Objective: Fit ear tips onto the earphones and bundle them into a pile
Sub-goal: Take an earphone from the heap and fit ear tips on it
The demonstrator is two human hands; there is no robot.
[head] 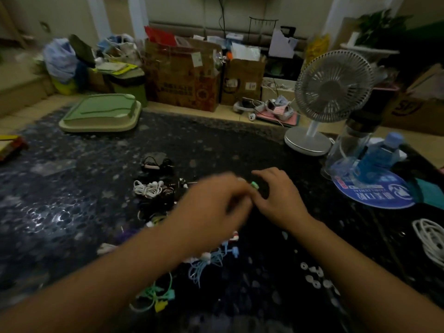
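Note:
My left hand (213,205) and my right hand (278,195) meet above the dark table's middle. Their fingertips pinch a small green earphone piece (255,185) between them; the left hand is blurred. A pile of bundled earphones, white (147,188) and black (158,200), lies to the left. Light blue earphones (211,260) and mint-green and yellow ones (158,296) lie loose under my left forearm. Several pale ear tips (314,276) are scattered near my right forearm.
A white desk fan (331,92) stands at the back right beside a clear jar (348,145) and a blue bottle (382,152) on a round blue mat (374,191). A white coiled cable (430,239) lies at the right edge. A green tray (101,114) sits back left.

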